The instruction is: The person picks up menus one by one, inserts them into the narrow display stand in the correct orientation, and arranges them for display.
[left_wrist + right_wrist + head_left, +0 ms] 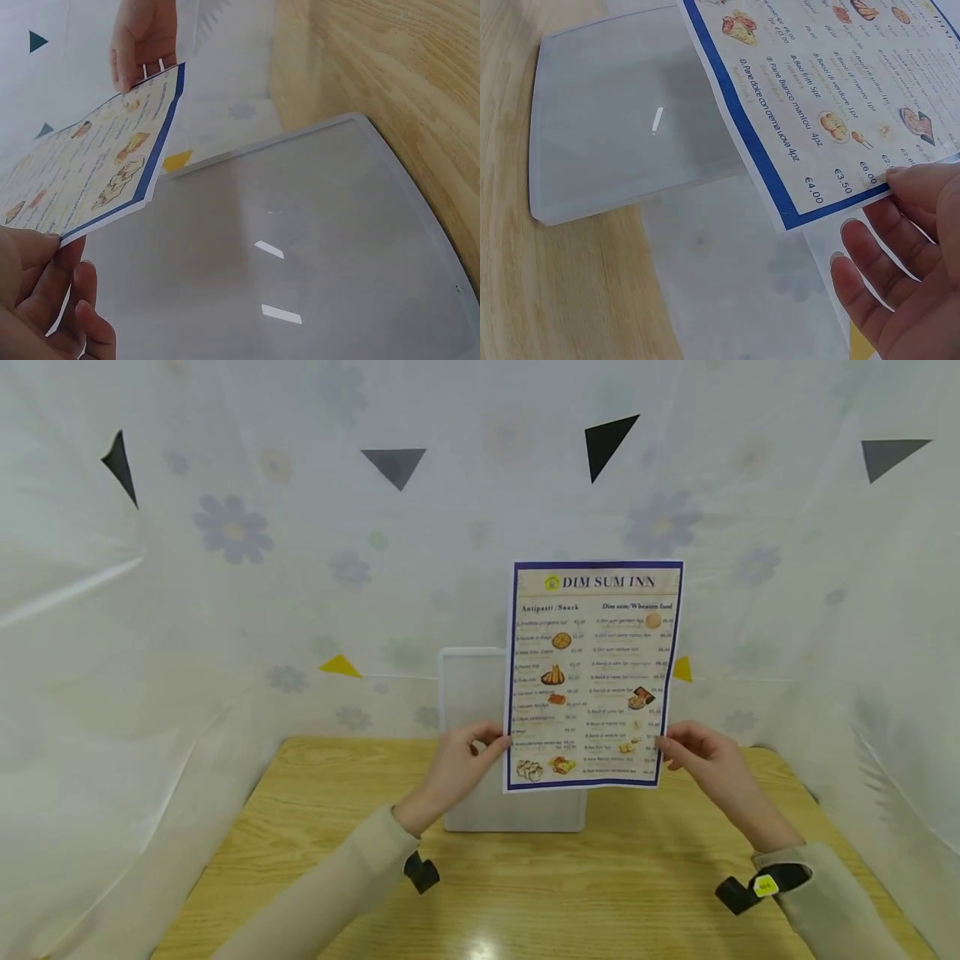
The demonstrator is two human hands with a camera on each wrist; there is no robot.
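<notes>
While I'm pinching the menu (592, 677) upright by its lower edges, left hand (459, 767) and right hand (705, 758), above the clear sleeve (480, 752) on the surface (600, 893), it's risking buckling: grip is light and low

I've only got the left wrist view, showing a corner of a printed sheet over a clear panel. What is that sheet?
Observer: The head view shows a menu headed DIM SUM INN, held upright.
Operator: Who holds the far edge?
Observer: The right hand pinches its right edge; the left hand pinches the left edge.
Operator: And the clear panel?
Observer: The clear panel stands behind the menu at the back of the wooden table, against the flowered sheeting.
</notes>
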